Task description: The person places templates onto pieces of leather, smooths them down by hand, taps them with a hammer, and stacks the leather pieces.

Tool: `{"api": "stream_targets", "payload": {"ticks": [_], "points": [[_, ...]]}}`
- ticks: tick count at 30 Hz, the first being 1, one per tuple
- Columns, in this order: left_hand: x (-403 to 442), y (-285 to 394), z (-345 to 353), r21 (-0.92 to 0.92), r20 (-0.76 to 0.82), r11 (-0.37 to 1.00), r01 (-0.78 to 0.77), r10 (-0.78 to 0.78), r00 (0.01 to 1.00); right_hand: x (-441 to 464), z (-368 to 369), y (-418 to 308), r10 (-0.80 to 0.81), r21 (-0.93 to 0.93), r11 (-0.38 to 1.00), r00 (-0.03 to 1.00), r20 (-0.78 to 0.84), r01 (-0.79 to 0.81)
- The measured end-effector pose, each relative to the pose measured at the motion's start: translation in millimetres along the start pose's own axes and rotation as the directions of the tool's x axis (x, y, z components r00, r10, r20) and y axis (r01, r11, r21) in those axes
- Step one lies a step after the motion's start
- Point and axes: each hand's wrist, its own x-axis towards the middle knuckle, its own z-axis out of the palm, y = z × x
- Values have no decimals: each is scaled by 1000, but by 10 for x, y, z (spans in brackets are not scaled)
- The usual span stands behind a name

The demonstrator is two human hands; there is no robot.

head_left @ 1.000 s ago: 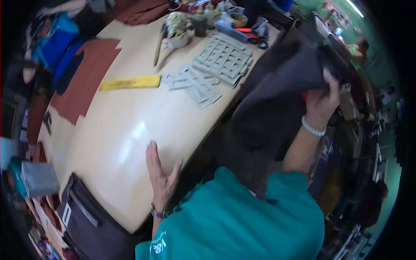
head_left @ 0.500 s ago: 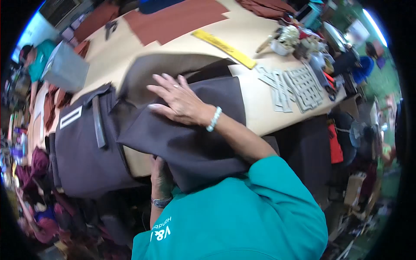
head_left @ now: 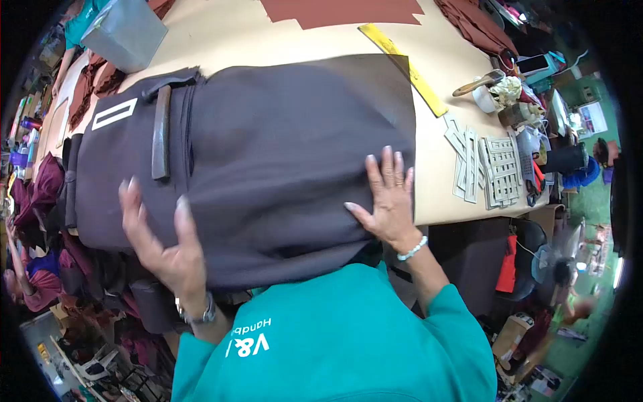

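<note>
In the head view, we see a broad dark-brown sheet of pliable material (head_left: 288, 141) spread on the pale beige table (head_left: 221, 40), directly ahead of us, with its near side sagging in folds towards our teal shirt (head_left: 362, 335). Our 2 hands are on either side of it. Our right hand (head_left: 392, 204) lies palm down near the sheet's right edge, fingers fanned, gripping nothing. Our left hand (head_left: 171, 258) is spread wide with nothing in its grasp, over the sheet's near left edge — whether it touches, we cannot tell. The sheet stretches forward and across between them, the right hand nearer its right border; the rumpled near side hides which axis is longer. Left of it is a thick folded dark-brown bundle (head_left: 127, 174) bearing a grey bar-shaped tool (head_left: 161, 137); the sheet's far right corner meets a flat yellow ruler (head_left: 425, 90).
</note>
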Motion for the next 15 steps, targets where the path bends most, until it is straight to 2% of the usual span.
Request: {"api": "stream_targets", "payload": {"ticks": [2, 3, 4, 6, 8, 11, 15], "points": [[97, 221, 277, -127, 164, 979, -160, 180, 970, -99, -67, 253, 48, 24, 999, 998, -28, -47], [89, 297, 459, -204, 269, 953, -224, 275, 923, -127, -75, 377, 71, 36, 997, 995, -70, -68], [53, 368, 672, -303, 386, 920, -250, 358, 850, -154, -86, 449, 93, 17, 996, 995, -38, -92], [-140, 413, 1069, -203, 587, 903, -378, 421, 692, -268, -139, 476, 75, -42, 996, 997, 27, -74], [-373, 261, 1306, -163, 668, 914, -371, 379, 640, -386, -262, 388, -6, -112, 994, 997, 73, 14], [-599, 109, 1374, -158, 702, 910, -383, 376, 605, -662, -318, 472, 39, -9, 999, 999, 17, -39], [-760, 193, 1122, -156, 749, 912, -380, 360, 556, -289, -465, 429, 239, 212, 953, 966, -96, -215]]}}
